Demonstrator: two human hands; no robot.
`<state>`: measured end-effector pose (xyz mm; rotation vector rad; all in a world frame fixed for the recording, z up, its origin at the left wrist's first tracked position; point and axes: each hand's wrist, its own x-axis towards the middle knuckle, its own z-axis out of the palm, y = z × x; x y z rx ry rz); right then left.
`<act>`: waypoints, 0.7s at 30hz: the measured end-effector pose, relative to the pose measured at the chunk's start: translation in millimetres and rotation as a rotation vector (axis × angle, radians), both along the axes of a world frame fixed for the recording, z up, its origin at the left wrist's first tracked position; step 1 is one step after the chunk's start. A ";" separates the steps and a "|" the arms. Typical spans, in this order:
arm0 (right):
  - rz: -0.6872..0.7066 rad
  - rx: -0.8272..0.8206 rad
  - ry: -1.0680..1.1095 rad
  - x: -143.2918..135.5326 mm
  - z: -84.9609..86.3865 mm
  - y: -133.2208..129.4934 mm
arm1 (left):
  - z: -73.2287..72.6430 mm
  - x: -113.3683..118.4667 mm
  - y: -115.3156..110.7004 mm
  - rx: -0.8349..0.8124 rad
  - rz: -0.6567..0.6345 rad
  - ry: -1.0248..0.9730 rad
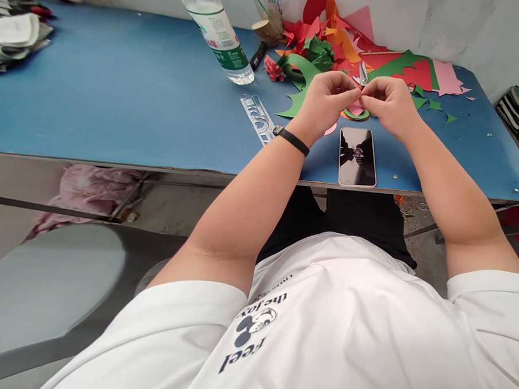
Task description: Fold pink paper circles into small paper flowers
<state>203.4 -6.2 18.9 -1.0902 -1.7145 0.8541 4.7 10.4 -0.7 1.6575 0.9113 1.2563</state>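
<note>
Over the blue table, my left hand (332, 100) and my right hand (388, 102) meet at the fingertips, both closed in a pinch. Between them shows a small piece of pink paper (356, 109), partly covered by the fingers. Just behind the fingertips, the blades of a pair of scissors (363, 74) point away from me, and its green and orange handles lie partly hidden below the hands. Closer to me lies a phone (358, 157) with its screen up. A clear stencil ruler (257, 119) rests left of my left wrist.
Red, orange, pink and green paper scraps (335, 34) pile up against the wall. A tilted-looking plastic bottle (225, 41) stands left of them, near a black marker (258, 55) and a paper flower (274, 69). Folded cloth (17, 37) lies far left; a grey stool (53, 283) is below.
</note>
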 end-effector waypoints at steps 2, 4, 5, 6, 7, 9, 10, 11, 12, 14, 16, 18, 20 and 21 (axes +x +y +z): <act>0.009 -0.009 -0.028 1.6 4.2 -3.1 | -8.7 -0.8 8.6 0.035 -0.058 -0.079; 0.001 -0.018 -0.065 2.2 8.1 -6.2 | -17.1 0.1 16.3 0.071 -0.083 -0.142; -0.003 -0.016 -0.081 2.0 9.7 -7.3 | -20.3 0.9 19.3 0.079 -0.085 -0.171; -0.004 -0.012 -0.092 1.6 10.9 -8.1 | -22.6 1.8 21.6 0.080 -0.106 -0.187; 0.000 -0.010 -0.094 1.2 11.7 -8.7 | -23.9 2.5 23.1 0.077 -0.129 -0.197; 0.018 -0.019 -0.069 0.7 12.3 -8.9 | -24.3 3.5 24.0 0.067 -0.170 -0.197; 0.028 -0.028 -0.048 0.8 12.1 -8.6 | -23.6 3.7 23.7 0.064 -0.172 -0.191; 0.039 -0.040 -0.028 1.2 11.7 -8.0 | -22.8 3.8 23.0 0.063 -0.164 -0.182; 0.051 -0.053 -0.008 1.8 10.8 -7.0 | -21.8 3.8 22.1 0.063 -0.156 -0.173; 0.065 -0.067 0.033 3.5 8.2 -3.7 | -20.5 3.7 20.4 0.069 -0.158 -0.167; 0.067 -0.057 0.070 5.4 4.7 0.9 | -20.5 3.1 19.6 0.075 -0.167 -0.181; 0.055 -0.028 0.093 7.0 1.2 5.8 | -22.1 1.5 20.4 0.054 -0.169 -0.176; 0.037 0.006 0.097 7.9 -1.8 10.0 | -24.4 -0.8 22.4 -0.001 -0.157 -0.137; 0.026 0.023 0.090 8.0 -3.0 11.8 | -25.5 -2.0 23.6 -0.029 -0.153 -0.115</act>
